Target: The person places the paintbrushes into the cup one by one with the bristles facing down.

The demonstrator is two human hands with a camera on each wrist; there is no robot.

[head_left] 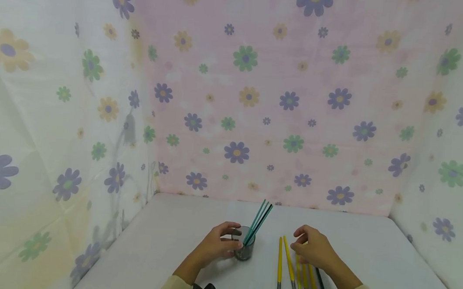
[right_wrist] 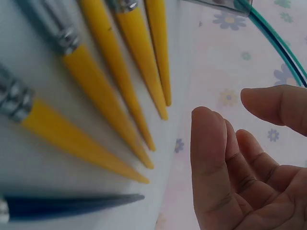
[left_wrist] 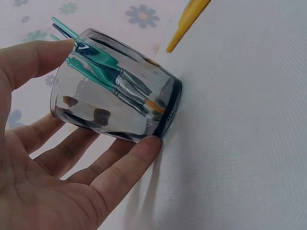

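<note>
My left hand [head_left: 219, 245] grips a clear glass [head_left: 244, 253] around its side, thumb near the rim and fingers along the far wall. Several teal-handled paintbrushes [left_wrist: 98, 72] lean inside it, bristles down at the base. Their thin handles [head_left: 260, 220] rise out of the glass toward the upper right in the head view. My right hand [head_left: 315, 248] hovers over the yellow paintbrushes [head_left: 280, 258] with nothing in its grasp. Thumb and fingers [right_wrist: 208, 143] are apart and gently bent, beside the brushes' handle tips. A dark-handled paintbrush [right_wrist: 72, 205] lies at the end of the row.
The brushes lie on a white-covered table [head_left: 164, 228], bristles toward me and handle tips away. A pink flowered cloth [head_left: 256, 119] hangs behind the table, with pale flowered cloths at the left [head_left: 39, 143] and right [head_left: 443, 142].
</note>
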